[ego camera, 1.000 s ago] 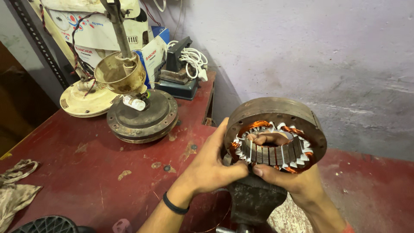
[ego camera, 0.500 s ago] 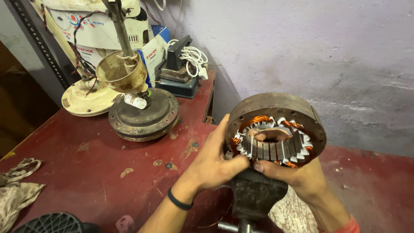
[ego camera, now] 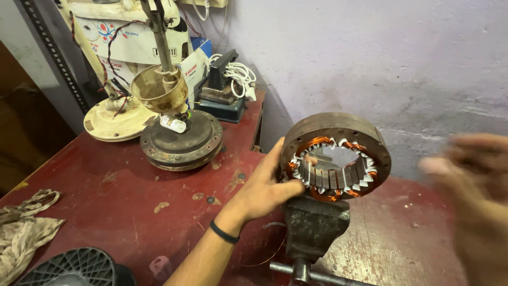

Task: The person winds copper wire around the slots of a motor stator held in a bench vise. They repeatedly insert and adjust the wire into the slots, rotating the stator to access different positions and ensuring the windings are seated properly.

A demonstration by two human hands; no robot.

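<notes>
Stator (ego camera: 335, 157) with copper windings and white slot liners, standing on edge in the jaws of a dark vise (ego camera: 316, 223) at the near edge of the red desk (ego camera: 106, 196). Left hand (ego camera: 264, 186) grasps the stator's left rim, its fingers curled behind the ring and the thumb pressed against the winding face; a black band circles the wrist. Right hand (ego camera: 476, 180) hangs in the air to the right of the stator, apart from it and badly blurred; its fingers seem spread and hold nothing, though the blur leaves this uncertain. Vise handle bar (ego camera: 317, 274) runs across the bottom edge below the jaws. Farther back on the desk, a round dark motor housing (ego camera: 181, 139) lies flat with a brass-coloured cup (ego camera: 159, 90) on a rod above it, and a cream disc (ego camera: 114, 119) rests just beside it to the left. Small dark device with a coiled white cord (ego camera: 238, 74) stands near the wall behind. Dirty rag (ego camera: 24, 228) lies at the desk's left edge, with a black grille (ego camera: 74, 267) near the bottom corner.
</notes>
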